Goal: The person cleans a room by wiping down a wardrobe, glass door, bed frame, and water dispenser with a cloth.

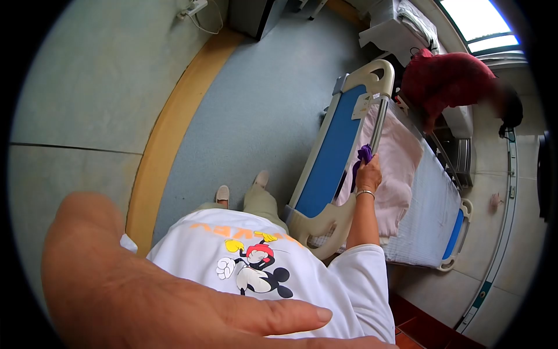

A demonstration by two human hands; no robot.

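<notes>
My right hand [368, 173], with a bracelet on the wrist, reaches out to the bed's footboard [328, 154]. Its fingers are closed around a bunched purple cloth [364, 154], against the metal rail [380, 125] along the top of the board. Large and close to the camera, my left hand [174, 296] spans the lower left in front of my white shirt [325, 285]. One of its digits stretches out to the right, and no object shows in it. Part of this hand lies beyond the frame edge. A pale pink blanket [398, 168] lies on the bed beside my right hand.
A person in a red top [444, 81] bends over beside the bed's far side. White bedding [433, 203] covers the mattress. At left, a tiled wall [75, 104] meets the grey-blue floor [261, 99]. A dark cabinet [251, 17] stands at the top.
</notes>
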